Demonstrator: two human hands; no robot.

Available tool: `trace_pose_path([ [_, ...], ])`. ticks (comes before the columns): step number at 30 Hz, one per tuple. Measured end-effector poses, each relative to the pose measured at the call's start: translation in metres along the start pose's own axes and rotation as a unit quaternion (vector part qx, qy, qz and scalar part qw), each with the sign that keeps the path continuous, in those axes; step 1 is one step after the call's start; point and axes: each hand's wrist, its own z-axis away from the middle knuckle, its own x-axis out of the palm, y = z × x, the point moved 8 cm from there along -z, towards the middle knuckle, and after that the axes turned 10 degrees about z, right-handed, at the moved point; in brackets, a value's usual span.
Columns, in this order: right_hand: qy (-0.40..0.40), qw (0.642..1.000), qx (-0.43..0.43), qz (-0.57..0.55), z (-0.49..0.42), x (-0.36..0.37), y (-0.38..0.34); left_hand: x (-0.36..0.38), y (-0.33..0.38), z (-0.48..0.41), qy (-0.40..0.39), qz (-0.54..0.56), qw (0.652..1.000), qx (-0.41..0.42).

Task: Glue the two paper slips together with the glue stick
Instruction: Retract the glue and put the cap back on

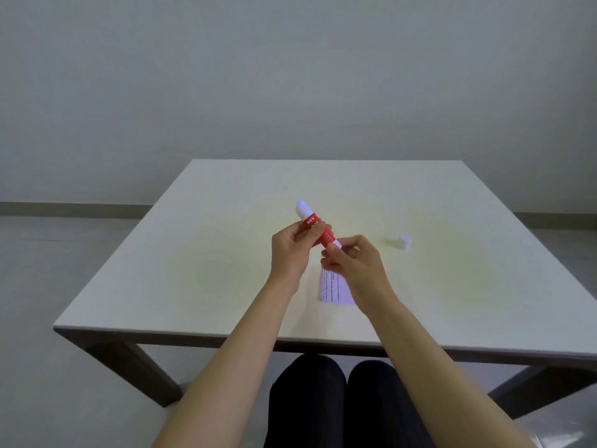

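My left grip point(292, 245) clasps the red-and-white plastic glue stick point(315, 226); my right grip point(350, 258) pinches its base knob. I should twist gently, raising little glue, above the white printed paper slip point(334, 287).

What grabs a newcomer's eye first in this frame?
The red-and-white glue stick, held tilted above the table's middle: the left hand grips its body, the right hand pinches its lower end. Next, a printed paper slip lies flat on the white table under the right hand, and a small white cap sits apart to the right.
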Motion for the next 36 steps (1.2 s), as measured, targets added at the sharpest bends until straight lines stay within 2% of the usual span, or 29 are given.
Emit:
trace_pose_path([
  [1,0.066,0.982,-0.096,0.147,0.005,-0.007,-0.011,0.002,0.0,0.001,0.003,0.001,1.0,0.0],
  [2,0.108,0.946,-0.171,0.252,0.012,-0.007,-0.019,0.004,0.0,0.002,0.002,0.0,1.0,0.002],
  [3,0.129,0.918,-0.212,0.31,0.016,-0.007,-0.023,0.007,0.0,0.003,-0.001,-0.005,1.0,0.004],
  [4,0.133,0.909,-0.222,0.326,0.017,-0.008,-0.022,0.009,0.001,0.003,-0.002,-0.011,1.0,0.007],
  [5,0.124,0.927,-0.191,0.299,0.014,-0.011,-0.017,0.009,0.001,0.004,0.0,-0.015,1.0,0.009],
  [7,0.057,0.992,-0.025,0.112,0.004,-0.013,-0.002,0.007,0.001,0.004,0.009,-0.013,1.0,0.009],
  [8,-0.015,0.997,0.081,-0.008,0.003,-0.004,0.01,0.006,0.001,0.004,0.01,-0.011,1.0,0.007],
  [9,-0.089,0.977,0.165,-0.099,0.006,0.006,0.016,0.005,0.0,0.005,0.008,-0.01,1.0,0.006],
  [11,-0.164,0.948,0.208,-0.176,0.011,0.016,0.016,0.006,0.001,0.006,0.002,-0.01,1.0,0.004],
  [13,-0.119,0.969,0.143,-0.162,0.005,0.012,0.012,0.007,0.003,0.005,0.003,-0.004,1.0,0.004],
  [14,-0.061,0.993,0.056,-0.079,0.003,0.004,0.005,0.007,0.003,0.005,0.006,0.0,1.0,0.002],
  [15,0.016,0.996,-0.058,0.059,0.005,-0.005,-0.007,0.008,0.002,0.005,0.008,0.005,1.0,0.0],
  [17,0.131,0.9,-0.242,0.337,0.019,-0.008,-0.026,0.01,0.002,0.005,0.005,0.006,1.0,0.001],
  [18,0.156,0.859,-0.277,0.4,0.022,-0.007,-0.028,0.011,0.002,0.006,0.005,0.0,1.0,0.005],
  [19,0.156,0.854,-0.273,0.416,0.021,-0.006,-0.026,0.009,0.002,0.006,0.008,-0.004,1.0,0.008],
  [20,0.13,0.886,-0.226,0.384,0.016,-0.008,-0.021,0.007,0.002,0.007,0.014,-0.003,1.0,0.009],
  [22,0.015,0.984,-0.03,0.174,0.005,-0.007,-0.002,0.002,0.002,0.007,0.02,0.001,1.0,0.007],
  [23,-0.068,0.994,0.076,0.044,0.004,0.001,0.01,0.0,0.002,0.007,0.02,-0.001,1.0,0.007],
  [24,-0.137,0.978,0.15,-0.051,0.006,0.01,0.016,0.0,0.002,0.008,0.018,-0.004,1.0,0.007],
  [25,-0.176,0.961,0.181,-0.117,0.008,0.015,0.017,0.0,0.002,0.009,0.015,-0.005,1.0,0.008],
  [26,-0.179,0.956,0.179,-0.148,0.007,0.017,0.014,0.001,0.003,0.009,0.014,-0.007,1.0,0.009],
  [27,-0.152,0.968,0.141,-0.14,0.005,0.015,0.011,0.002,0.004,0.009,0.015,-0.006,1.0,0.01],
  [28,-0.097,0.991,0.058,-0.072,0.002,0.008,0.004,0.002,0.005,0.008,0.019,-0.001,1.0,0.008],
  [29,-0.022,0.996,-0.055,0.06,0.003,0.0,-0.007,0.003,0.005,0.007,0.02,0.008,1.0,0.003],
  [31,0.11,0.91,-0.244,0.317,0.019,-0.003,-0.028,0.007,0.005,0.006,0.014,0.019,1.0,-0.008],
  [32,0.136,0.88,-0.284,0.356,0.023,-0.001,-0.031,0.008,0.005,0.005,0.011,0.014,1.0,-0.008],
  [33,0.143,0.882,-0.284,0.347,0.024,-0.003,-0.03,0.009,0.005,0.005,0.011,0.007,1.0,-0.004],
  [34,0.136,0.913,-0.237,0.302,0.019,-0.007,-0.026,0.008,0.005,0.006,0.013,0.002,1.0,-0.001],
  [36,0.047,0.994,-0.031,0.097,0.006,-0.008,-0.006,0.005,0.005,0.007,0.019,-0.001,1.0,-0.002],
])
